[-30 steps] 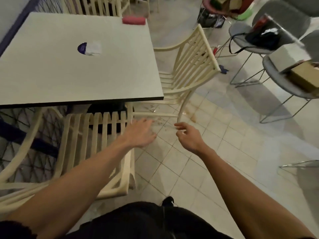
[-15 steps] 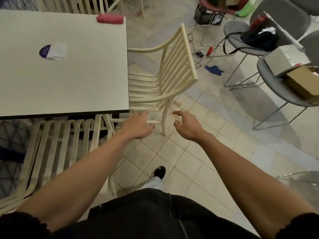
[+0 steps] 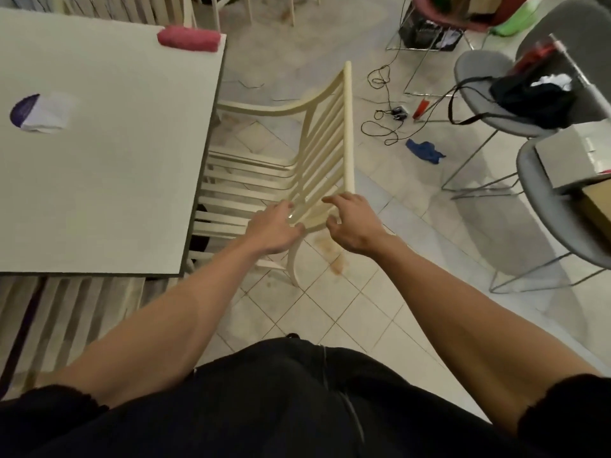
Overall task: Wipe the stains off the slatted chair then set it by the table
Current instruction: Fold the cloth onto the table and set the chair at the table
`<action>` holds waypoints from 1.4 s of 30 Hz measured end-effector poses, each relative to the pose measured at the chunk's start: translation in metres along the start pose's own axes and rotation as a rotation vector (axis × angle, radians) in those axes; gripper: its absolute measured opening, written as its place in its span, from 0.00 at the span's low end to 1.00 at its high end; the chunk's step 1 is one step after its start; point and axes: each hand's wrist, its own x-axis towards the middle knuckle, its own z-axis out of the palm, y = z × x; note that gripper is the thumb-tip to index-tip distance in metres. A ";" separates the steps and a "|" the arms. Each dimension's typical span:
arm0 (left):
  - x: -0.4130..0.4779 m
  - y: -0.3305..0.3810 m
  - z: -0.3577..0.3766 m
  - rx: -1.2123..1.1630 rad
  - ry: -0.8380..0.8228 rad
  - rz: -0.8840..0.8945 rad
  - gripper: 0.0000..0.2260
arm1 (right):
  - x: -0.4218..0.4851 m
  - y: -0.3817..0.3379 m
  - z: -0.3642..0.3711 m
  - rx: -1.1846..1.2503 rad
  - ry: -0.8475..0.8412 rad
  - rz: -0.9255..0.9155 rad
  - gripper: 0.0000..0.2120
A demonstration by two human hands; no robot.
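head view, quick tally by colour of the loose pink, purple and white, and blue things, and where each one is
pink: 1, the rolled cloth at the far edge of the table
purple and white: 1, the small item on the table
blue: 1, the rag on the floor
total: 3

The left hand [image 3: 274, 231] and right hand [image 3: 352, 226] are bare, and so are both forearms from the fingers back past the elbows. There the black sleeves begin. The left sleeve [image 3: 49, 404] has a fuzzy, uneven hem, and the right sleeve [image 3: 568, 411] ends in a similar soft edge. Behind the wrists a black garment [image 3: 264, 408] covers the body, with a stitched seam [image 3: 350, 414] down it. A dark shoe tip [image 3: 292, 335] shows at its fingerward edge.
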 end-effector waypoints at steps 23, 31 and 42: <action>0.183 0.157 0.095 -0.298 0.308 -0.716 0.24 | 0.252 0.157 -0.100 -0.417 -0.398 -0.661 0.23; 0.199 0.166 0.099 -0.112 0.422 -0.925 0.25 | 0.356 0.154 -0.104 -0.524 -0.472 -0.815 0.23; 0.228 0.184 0.089 -0.142 0.583 -1.172 0.29 | 0.475 0.149 -0.115 -0.731 -0.582 -0.897 0.36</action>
